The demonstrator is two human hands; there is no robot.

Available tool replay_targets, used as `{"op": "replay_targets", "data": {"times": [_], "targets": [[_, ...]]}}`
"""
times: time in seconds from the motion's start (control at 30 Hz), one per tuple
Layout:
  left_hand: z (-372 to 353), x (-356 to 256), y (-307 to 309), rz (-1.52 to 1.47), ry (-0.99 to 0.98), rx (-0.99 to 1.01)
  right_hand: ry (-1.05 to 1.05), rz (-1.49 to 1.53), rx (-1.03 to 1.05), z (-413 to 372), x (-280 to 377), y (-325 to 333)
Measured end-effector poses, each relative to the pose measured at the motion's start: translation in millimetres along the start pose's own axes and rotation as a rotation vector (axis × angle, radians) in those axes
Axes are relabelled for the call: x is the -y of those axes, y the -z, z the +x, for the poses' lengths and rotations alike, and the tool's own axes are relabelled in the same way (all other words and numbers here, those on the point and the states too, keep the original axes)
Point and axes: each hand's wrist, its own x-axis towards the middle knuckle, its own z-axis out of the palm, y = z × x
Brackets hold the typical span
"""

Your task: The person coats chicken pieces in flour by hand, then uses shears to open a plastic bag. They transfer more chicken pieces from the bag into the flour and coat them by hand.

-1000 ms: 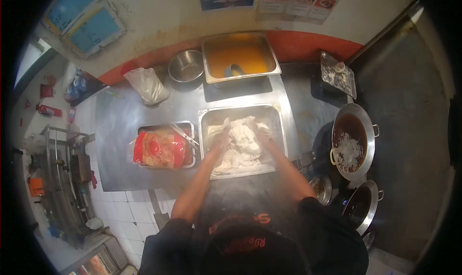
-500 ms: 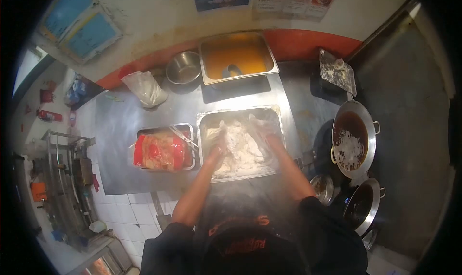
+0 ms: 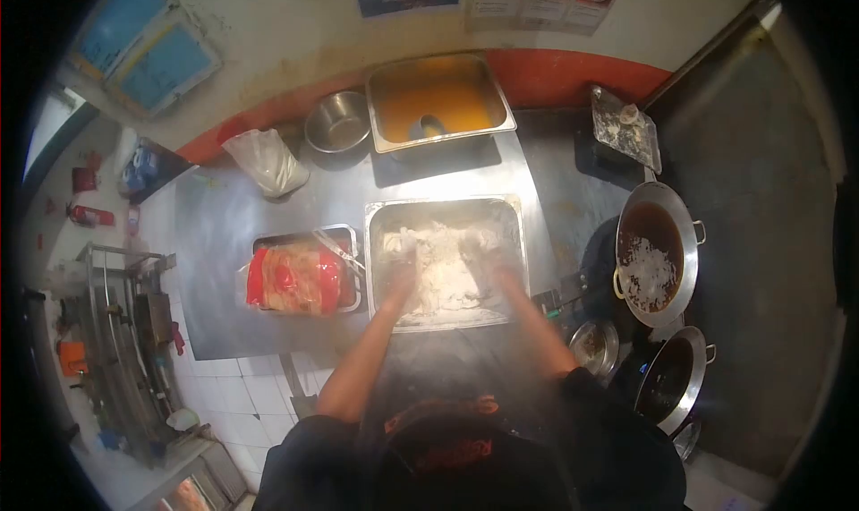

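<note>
A rectangular metal pan [image 3: 461, 324] holds a mound of pale flour [image 3: 443, 269] in the middle of the steel table. Inside its left side is my left hand [image 3: 404, 265], blurred and dusted with flour. My right hand [image 3: 495, 259] is in the flour at the pan's right side, also smeared by motion. The fingers of both hands cannot be made out, nor whether they hold anything. Left of the pan, a red and clear plastic package [image 3: 291, 280] rests on a smaller metal tray [image 3: 356, 278]. Haze hangs over the flour.
Behind the pan stand a deep tray of orange liquid [image 3: 438, 99], a steel bowl [image 3: 338, 123] and a bag of white powder [image 3: 267, 162]. At the right are two wide pans of dark oil [image 3: 658, 242], the upper one foaming, and a floury container [image 3: 626, 131].
Both hands have moved within the flour, and the mound has changed shape, looking flatter and more spread. The view has shifted slightly.
</note>
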Motion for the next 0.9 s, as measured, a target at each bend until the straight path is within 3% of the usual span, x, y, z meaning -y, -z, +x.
{"op": "replay_targets", "data": {"times": [0.07, 0.13, 0.2, 0.3, 0.37, 0.43, 0.47, 0.53, 0.57, 0.63, 0.73, 0.77, 0.83, 0.9], "targets": [[40.6, 67.9, -14.0, 0.241, -0.162, -0.159, 0.043, -0.151, -0.101, 10.0, -13.4, -33.8], [3.7, 47.0, -31.5, 0.014, -0.313, -0.116, 0.037, -0.152, 0.005, -0.7, 1.3, -35.5], [-0.4, 33.2, -31.5, -0.221, -0.325, -0.077, 0.034, -0.041, -0.005, 29.4, -11.1, -60.8], [-42.0, -23.3, -28.0, -0.723, -0.235, -0.024, 0.085, 0.484, 0.045, -13.5, 21.7, -45.9], [-36.1, -16.2, -18.4, -0.676, -0.223, -0.030, 0.153, 0.718, 0.095, -26.7, 22.1, -33.2], [3.4, 40.0, 13.3, -0.197, -0.288, -0.076, 0.230, 0.716, 0.158, -1.0, -32.7, -37.3], [-13.8, 14.4, 14.2, -0.225, 0.156, -0.016, 0.307, 0.628, 0.206, 14.2, -50.0, -46.5], [2.7, 41.6, -4.8, -0.294, -0.120, 0.012, 0.493, 0.377, 0.300, 41.6, -83.3, -67.9], [11.2, 49.5, -17.1, -0.326, -0.262, 0.029, 0.543, 0.129, 0.219, 28.5, -63.5, -61.4], [-14.1, 12.3, -32.9, -0.443, -0.313, 0.002, 0.614, -0.385, 0.031, -2.7, -17.0, -45.1], [-2.0, 11.9, -27.8, -0.591, -0.346, -0.109, -0.029, 0.161, 0.104, -19.3, 27.6, -18.3], [13.7, 29.2, -21.7, -0.636, -0.359, -0.124, -0.034, 0.216, 0.062, -17.4, 16.0, -16.4], [-2.5, 39.4, -15.7, -0.138, -0.370, -0.353, -0.031, 0.223, 0.006, -16.3, -18.8, -10.5], [-13.7, 30.0, -1.7, 0.233, -0.260, -0.326, -0.069, 0.099, 0.010, -18.9, -32.5, -1.8]]}}
